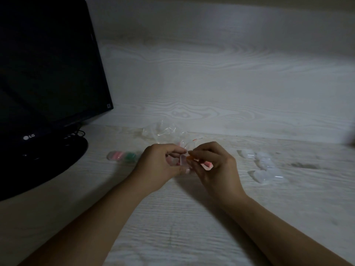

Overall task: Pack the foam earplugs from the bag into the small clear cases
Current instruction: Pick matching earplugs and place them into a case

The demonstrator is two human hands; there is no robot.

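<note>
My left hand (159, 166) grips a small clear case (182, 162) at the middle of the desk. My right hand (215, 166) pinches an orange earplug (191, 158) right at the case, and a pink earplug (207, 166) shows under its fingers. Just behind both hands lies the crumpled clear bag (165, 133). Two filled cases rest to the left, one with pink plugs (115, 156), one with green (131, 156). Several empty clear cases (263, 166) sit in a cluster to the right.
A black LG monitor (48, 73) on its round base (57, 160) fills the left side, with cables behind it. The white wood-grain desk (172, 227) meets a matching back panel (211, 73) just behind the bag.
</note>
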